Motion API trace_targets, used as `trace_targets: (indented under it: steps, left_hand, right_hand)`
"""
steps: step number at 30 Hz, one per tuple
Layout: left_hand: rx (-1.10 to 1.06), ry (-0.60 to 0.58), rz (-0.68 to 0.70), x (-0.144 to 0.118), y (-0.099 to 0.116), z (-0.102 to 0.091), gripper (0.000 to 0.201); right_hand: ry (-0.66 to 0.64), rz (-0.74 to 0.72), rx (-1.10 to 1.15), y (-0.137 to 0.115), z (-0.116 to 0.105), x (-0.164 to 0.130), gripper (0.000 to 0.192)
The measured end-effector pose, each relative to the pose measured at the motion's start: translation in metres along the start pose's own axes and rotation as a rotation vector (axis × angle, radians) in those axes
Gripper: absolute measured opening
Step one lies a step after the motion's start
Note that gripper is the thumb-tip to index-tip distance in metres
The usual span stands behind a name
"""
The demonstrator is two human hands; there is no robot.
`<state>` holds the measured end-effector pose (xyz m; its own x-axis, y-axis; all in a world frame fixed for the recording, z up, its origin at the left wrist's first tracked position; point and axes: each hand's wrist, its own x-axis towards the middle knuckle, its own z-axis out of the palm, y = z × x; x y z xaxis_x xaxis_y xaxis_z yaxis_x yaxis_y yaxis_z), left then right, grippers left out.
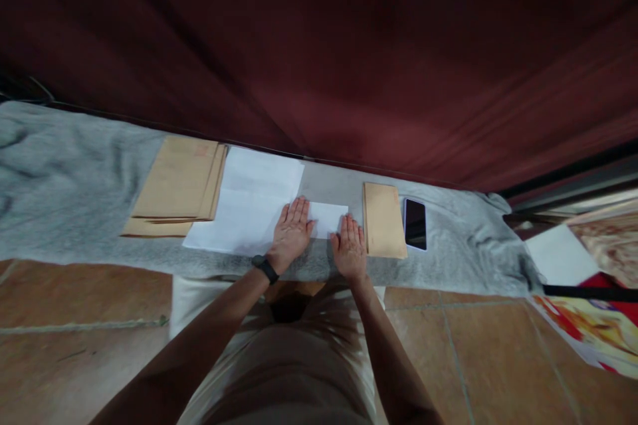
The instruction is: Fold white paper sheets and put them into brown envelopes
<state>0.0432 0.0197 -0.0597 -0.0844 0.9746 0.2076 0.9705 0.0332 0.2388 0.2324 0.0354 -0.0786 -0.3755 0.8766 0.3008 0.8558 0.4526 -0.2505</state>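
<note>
Left hand: my left hand (290, 231) lies flat, fingers together and stretched out, palm down across the left edge of a small folded white paper (327, 218) and the right edge of the stack of white sheets (246, 202); it grips nothing.
Right hand: my right hand (349, 246) is flat and open too, fingertips pressing the folded paper's lower right corner.
Folded paper: it rests on the grey cloth (60, 179) near the middle of the bench, between my two hands.
Left end: a pile of brown envelopes (177, 184) sits touching the white sheets, toward the bench's far edge.
Right side: a single brown envelope (383, 219) lies just beside my right hand, with a dark phone (415, 224) next to it.
Wrist: a black watch (264, 268) bands my left wrist.
</note>
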Motion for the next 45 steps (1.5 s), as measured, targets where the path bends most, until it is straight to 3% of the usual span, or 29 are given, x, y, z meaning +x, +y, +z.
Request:
trace_targets:
  steps: [6,13,19,24,37,45]
  left_hand:
    - [-0.026,0.019,0.006,-0.001,0.001,-0.001,0.059]
    - [-0.055,-0.031,0.095,-0.023,0.013,-0.004,0.056]
    - [-0.056,-0.056,0.12,-0.024,0.013,-0.003,0.058]
    - [-0.033,-0.069,0.13,-0.025,0.011,0.001,0.06]
    - [-0.033,0.002,0.003,-0.032,0.019,0.003,0.059]
    - [-0.036,0.018,0.006,-0.035,0.018,0.004,0.06]
  right_hand:
    - [-0.004,0.019,0.015,-0.002,-0.001,-0.003,0.06]
    - [-0.013,0.072,0.126,-0.006,-0.011,0.009,0.055]
    - [-0.057,-0.067,0.271,-0.031,-0.012,0.035,0.053]
    - [-0.15,-0.129,0.201,-0.044,-0.001,0.038,0.05]
    - [-0.077,-0.052,0.058,-0.023,-0.004,0.021,0.052]
    - [-0.029,0.033,0.016,-0.019,0.0,0.007,0.057]
